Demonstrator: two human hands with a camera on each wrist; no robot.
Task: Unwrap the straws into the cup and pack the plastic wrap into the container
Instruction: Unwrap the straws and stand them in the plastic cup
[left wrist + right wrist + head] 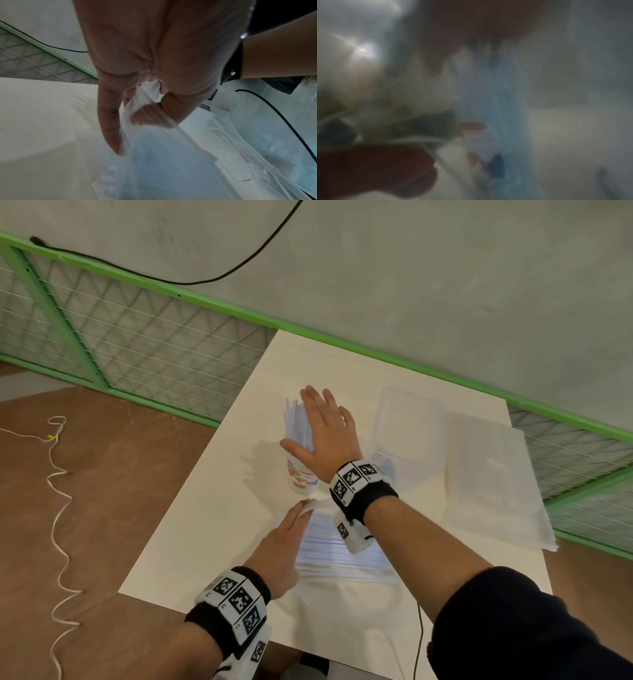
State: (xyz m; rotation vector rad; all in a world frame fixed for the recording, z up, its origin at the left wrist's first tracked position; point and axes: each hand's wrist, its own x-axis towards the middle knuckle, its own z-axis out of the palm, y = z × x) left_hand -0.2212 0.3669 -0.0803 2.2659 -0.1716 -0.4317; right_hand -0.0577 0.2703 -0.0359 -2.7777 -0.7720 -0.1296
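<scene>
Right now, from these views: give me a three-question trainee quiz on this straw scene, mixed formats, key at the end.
1. True or false: the right hand is open, fingers straight, against the straws standing in the printed paper cup.
2. Multiple choice: the left hand pinches (A) the cup, (B) the plastic wrap, (C) the black cable.
3. Fill in: the clear plastic container sits on the white table to the ___ of the cup, seen from the head camera.

Key: 1 true; 2 B; 3 right.
</scene>
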